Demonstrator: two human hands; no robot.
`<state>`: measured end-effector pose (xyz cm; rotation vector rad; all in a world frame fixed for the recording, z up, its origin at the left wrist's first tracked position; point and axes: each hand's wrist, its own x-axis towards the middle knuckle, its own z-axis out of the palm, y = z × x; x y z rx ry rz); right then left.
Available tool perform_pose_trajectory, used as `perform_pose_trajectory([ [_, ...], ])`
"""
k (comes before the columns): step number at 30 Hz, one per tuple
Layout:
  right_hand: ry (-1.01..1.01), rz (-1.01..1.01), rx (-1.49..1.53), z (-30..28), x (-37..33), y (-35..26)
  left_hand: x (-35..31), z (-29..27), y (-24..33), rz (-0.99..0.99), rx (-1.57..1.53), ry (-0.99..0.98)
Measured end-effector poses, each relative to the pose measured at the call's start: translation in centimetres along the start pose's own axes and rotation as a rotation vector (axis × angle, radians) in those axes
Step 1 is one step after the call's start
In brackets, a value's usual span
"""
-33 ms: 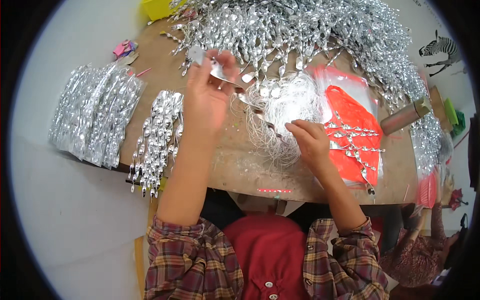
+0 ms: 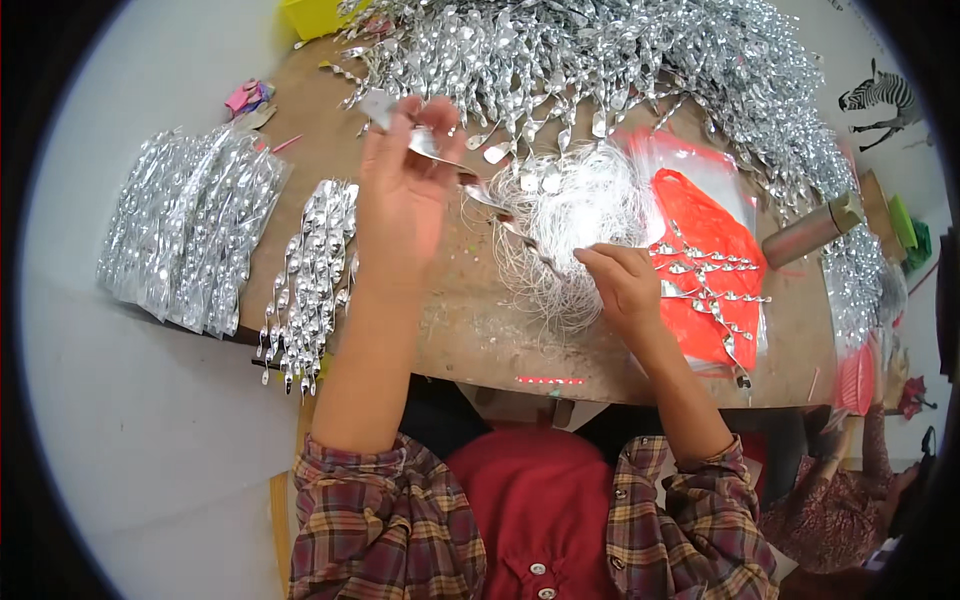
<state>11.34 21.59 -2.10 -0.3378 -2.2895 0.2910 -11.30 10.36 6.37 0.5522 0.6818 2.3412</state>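
A twisted silver foil strip [image 2: 487, 196] slants across the middle, its flat broad end up by my left hand [image 2: 405, 195]. The fingers of that hand curl round the strip near this upper end. Close to the strip's thin lower end is my right hand [image 2: 622, 285], thumb and forefinger pinched together; whatever lies between them is too small to make out. Below the strip sits a tangled heap of white thread [image 2: 590, 215]. To the right, several small silver twists [image 2: 705, 290] lie on a red plastic bag [image 2: 735, 250].
A large pile of silver twists [image 2: 560, 60] fills the back of the brown table [image 2: 460, 340]. Bagged twists [image 2: 190, 230] and a loose bunch [image 2: 310, 270] lie left. A metal flask [image 2: 810, 232] is at right, with another person [image 2: 835, 510] beyond.
My left hand has shifted slightly left, drawing the strip's upper end with it. My right hand stays almost where it was.
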Motion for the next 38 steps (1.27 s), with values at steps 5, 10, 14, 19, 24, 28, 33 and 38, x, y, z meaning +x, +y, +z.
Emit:
perform_pose_trajectory([
  [5, -0.226, 0.018, 0.092, 0.2, -2.7, -0.7, -2.2, 1.0, 4.8, 0.296, 0.234, -0.011],
  [10, -0.477, 0.011, 0.115, -1.2, -3.2, -3.6, -7.2, 2.5, 9.5, 0.344, 0.445, -0.04],
  [14, -0.542, -0.127, 0.012, -1.6, -4.3, -3.5, -9.2, 0.4, 7.4, -0.099, 0.845, -0.012],
  [19, -0.604, -0.248, -0.011, -1.7, -3.6, -4.9, -12.5, -3.5, 3.3, -0.451, 0.792, 0.009],
  [24, -0.537, -0.272, -0.184, -0.6, -4.3, -5.3, -14.4, -4.6, -0.1, -0.621, 0.78, -0.098],
  [28, -0.445, -0.095, 0.009, -0.8, -4.7, -6.1, -15.6, -4.0, -3.5, -0.738, 0.694, -0.264],
  [33, -0.473, 0.385, 0.489, -3.4, -4.4, -7.2, -15.6, -4.3, -4.3, -0.779, 0.794, -0.476],
  [38, -0.386, 0.562, 0.511, -4.4, -4.9, -6.0, -15.3, -5.4, -3.8, -0.934, 0.812, -0.335],
])
